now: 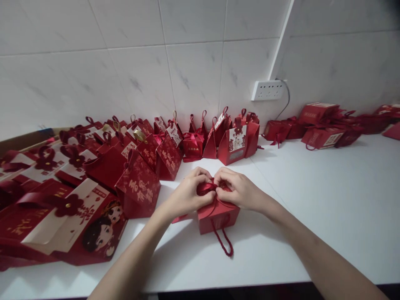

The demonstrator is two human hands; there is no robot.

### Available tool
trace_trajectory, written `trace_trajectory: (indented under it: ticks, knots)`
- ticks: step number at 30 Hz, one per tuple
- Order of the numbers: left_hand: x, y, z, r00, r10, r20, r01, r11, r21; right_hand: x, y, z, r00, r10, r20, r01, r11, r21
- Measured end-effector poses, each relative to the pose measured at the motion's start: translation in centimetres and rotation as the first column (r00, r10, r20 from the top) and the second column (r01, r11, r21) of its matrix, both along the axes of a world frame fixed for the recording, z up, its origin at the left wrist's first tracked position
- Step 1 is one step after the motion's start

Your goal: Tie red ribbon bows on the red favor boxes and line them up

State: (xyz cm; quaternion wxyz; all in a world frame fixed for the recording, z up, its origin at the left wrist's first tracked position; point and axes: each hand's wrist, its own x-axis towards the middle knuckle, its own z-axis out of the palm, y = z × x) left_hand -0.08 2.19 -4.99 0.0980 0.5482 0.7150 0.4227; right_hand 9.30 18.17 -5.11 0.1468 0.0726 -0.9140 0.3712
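A small red gift box (218, 218) with a red cord handle (224, 245) sits on the white counter (312, 200) in front of me. Both hands meet over its top. My left hand (189, 192) pinches the red ribbon (206, 188) at the box's top from the left, fingers curled closed. My right hand (238, 188) pinches the same ribbon from the right, fingers pressed together. The ribbon's knot is partly hidden under my fingers.
Several finished red gift boxes (168, 156) stand in rows along the tiled wall and to the left. Flat red printed bags (71, 225) lie at the near left. More red boxes (321, 125) lie at the back right, below a white wall socket (268, 90).
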Motion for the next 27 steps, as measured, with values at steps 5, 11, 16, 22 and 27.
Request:
trace_trajectory:
  ticks: [5,11,16,22,27]
  knots:
    - [-0.02,-0.1,-0.39,1.0,0.017,0.023,-0.017,1.0,0.003,-0.03,0.38,-0.28,0.998,0.043,-0.041,-0.046,0.996,-0.082]
    - [0.3,-0.03,-0.9,0.996,0.073,0.06,-0.079,0.992,0.095,0.0,0.62,-0.22,0.997,0.06,-0.056,-0.067,0.99,-0.125]
    - [0.5,-0.03,-0.79,0.995,0.092,0.049,-0.096,0.991,0.091,-0.02,0.61,-0.06,0.995,0.09,-0.035,-0.094,0.987,-0.134]
    - [0.45,0.05,-1.01,0.994,0.086,0.061,-0.091,0.991,0.096,0.04,0.44,-0.17,0.995,0.089,-0.035,-0.092,0.991,-0.092]
    - [0.17,-0.13,-0.75,0.999,0.032,0.016,-0.033,0.998,0.045,-0.01,0.41,-0.33,0.993,0.105,-0.05,-0.11,0.986,-0.124]
